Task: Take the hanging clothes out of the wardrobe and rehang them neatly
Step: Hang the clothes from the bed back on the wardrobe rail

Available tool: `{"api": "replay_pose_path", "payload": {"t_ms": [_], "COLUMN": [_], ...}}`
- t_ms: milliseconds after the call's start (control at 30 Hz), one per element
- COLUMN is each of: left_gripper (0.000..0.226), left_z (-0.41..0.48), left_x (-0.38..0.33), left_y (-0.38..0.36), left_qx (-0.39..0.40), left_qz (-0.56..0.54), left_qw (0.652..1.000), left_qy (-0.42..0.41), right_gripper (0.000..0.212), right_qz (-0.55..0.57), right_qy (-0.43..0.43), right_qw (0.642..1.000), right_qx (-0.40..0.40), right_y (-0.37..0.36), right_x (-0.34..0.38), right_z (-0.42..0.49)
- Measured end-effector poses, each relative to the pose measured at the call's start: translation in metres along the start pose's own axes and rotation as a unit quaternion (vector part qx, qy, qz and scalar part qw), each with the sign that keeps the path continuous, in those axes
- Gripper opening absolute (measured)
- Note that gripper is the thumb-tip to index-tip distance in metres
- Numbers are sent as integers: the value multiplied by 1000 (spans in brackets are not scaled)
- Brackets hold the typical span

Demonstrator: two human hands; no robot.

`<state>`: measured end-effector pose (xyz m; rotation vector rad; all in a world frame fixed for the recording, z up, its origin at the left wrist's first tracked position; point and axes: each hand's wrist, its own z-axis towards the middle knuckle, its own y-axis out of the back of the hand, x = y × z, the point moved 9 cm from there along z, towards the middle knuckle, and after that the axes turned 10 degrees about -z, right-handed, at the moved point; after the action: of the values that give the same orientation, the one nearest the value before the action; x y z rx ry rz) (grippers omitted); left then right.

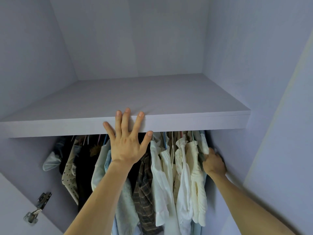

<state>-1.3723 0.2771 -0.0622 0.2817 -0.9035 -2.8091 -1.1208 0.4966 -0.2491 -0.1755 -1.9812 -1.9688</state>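
Under the shelf (186,119), hanging clothes (162,167) fill the wardrobe, packed side by side. L hand (127,146) lies flat on shelf's front edge, fingers spread apart. R hand (214,162) curls round far-right pale garment (204,143).

The scene is lit softly and evenly, with a cool bluish cast. Deep shadow is seen under the shelf (186,122), among the hanging clothes (162,167). The right hand (214,162) is slightly blurred. Straight edges are bowed by wide-angle distortion.
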Motion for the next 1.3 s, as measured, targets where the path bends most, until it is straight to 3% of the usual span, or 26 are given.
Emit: {"api": "replay_pose_path", "payload": {"t_ms": [133, 200, 433, 567, 767, 933, 1133, 1200, 1300], "left_gripper": [73, 74, 89, 80, 68, 68, 68, 67, 65], "left_z": [0, -2, -19, -104, -301, -441, -553, -570, -585], "left_x": [-1, -2, -12, -5, 11, 7, -30, -44, -62], "left_y": [1, 4, 27, 30, 69, 112, 161, 175, 190], "left_qx": [31, 51, 148, 278, 435, 494, 548, 544, 538], "left_qz": [5, -1, -42, -120, -106, -66, -69, -74, -66], "left_qw": [999, 998, 986, 938, 857, 819, 772, 772, 781], "left_qy": [14, 25, 64, 170, 255, 284, 316, 320, 311], "right_gripper": [66, 71, 43, 37, 34, 36, 44, 58, 54], "right_qz": [30, 52, 143, 157, 139, 54, -7, -12, -42], "right_qy": [-19, -20, 90, 160, 261, 335, 337, 341, 352], "right_qw": [998, 998, 985, 971, 953, 940, 933, 929, 918], "right_qx": [42, 25, -35, -86, -63, 27, 129, 146, 178], "right_y": [-2, 4, 32, 53, 39, -21, -61, -65, -71], "right_x": [-3, -2, 8, 16, 8, -21, -72, -85, -106], "right_z": [-12, -26, -116, -189, -315, -424, -517, -538, -560]}}
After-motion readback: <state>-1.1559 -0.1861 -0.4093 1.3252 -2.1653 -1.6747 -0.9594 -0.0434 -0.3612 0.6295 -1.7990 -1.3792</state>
